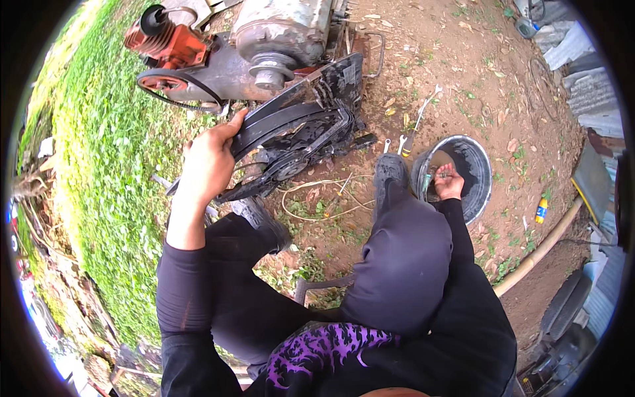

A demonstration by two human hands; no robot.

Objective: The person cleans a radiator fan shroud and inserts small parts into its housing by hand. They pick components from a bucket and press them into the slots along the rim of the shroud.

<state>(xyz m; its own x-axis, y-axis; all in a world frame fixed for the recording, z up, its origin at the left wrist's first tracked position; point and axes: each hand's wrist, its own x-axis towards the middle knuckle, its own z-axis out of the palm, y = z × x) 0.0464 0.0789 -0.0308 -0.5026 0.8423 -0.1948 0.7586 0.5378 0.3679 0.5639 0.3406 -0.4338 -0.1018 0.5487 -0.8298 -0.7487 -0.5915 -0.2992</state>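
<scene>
My left hand (210, 155) grips the near left edge of a wet black radiator fan shroud (281, 126), thumb on top and the other fingers partly hidden. The shroud stands tilted, its curved rim and spokes facing me, with a flat dark panel (331, 83) behind it. To the right, my right hand (448, 180) is inside a black bucket (485, 173), palm up, fingers loosely curved and apart. Murky water (442, 159) shows beside that hand. A small pale-green item (426, 182) lies close to its fingers; its kind is unclear.
An orange air compressor (173, 45) and a rusty motor (281, 33) stand beyond the shroud. Wrenches (428, 106) lie near the bucket, and a thin hose (311, 215) loops between my boots. Right of the bucket are a yellow bottle (542, 210) and a pole (539, 255).
</scene>
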